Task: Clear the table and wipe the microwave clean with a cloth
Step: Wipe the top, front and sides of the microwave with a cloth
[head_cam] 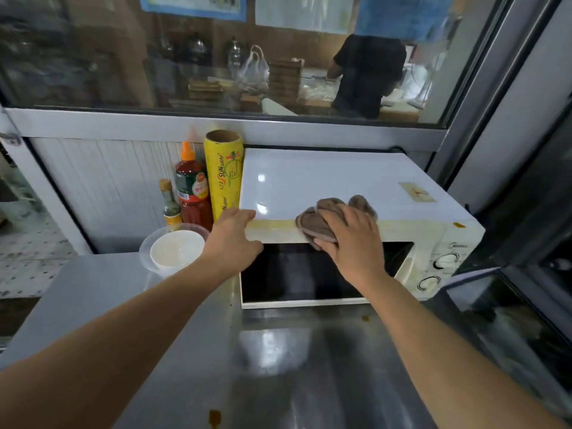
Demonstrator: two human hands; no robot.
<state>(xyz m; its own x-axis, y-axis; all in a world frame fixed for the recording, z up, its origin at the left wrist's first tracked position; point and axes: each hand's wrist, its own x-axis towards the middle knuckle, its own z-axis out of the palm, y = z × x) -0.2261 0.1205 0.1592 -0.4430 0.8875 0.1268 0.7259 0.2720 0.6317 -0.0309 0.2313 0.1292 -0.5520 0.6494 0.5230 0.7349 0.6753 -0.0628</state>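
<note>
A white microwave point(325, 181) with a dark glass door stands on the steel table point(294, 366), against the back wall. My right hand point(353, 239) presses a crumpled brown cloth point(322, 218) onto the microwave's top front edge, above the door. My left hand point(232, 239) grips the microwave's top left front corner, fingers over the top and thumb on the front. A yellowish stain runs along that front edge between the two hands.
Left of the microwave stand a yellow cling-wrap roll point(223, 174), a red sauce bottle point(192, 187), a small dark bottle point(171, 202) and a white bowl in a clear container point(176, 249). Brown spots point(214, 418) mark the table. A person stands behind the window point(368, 75).
</note>
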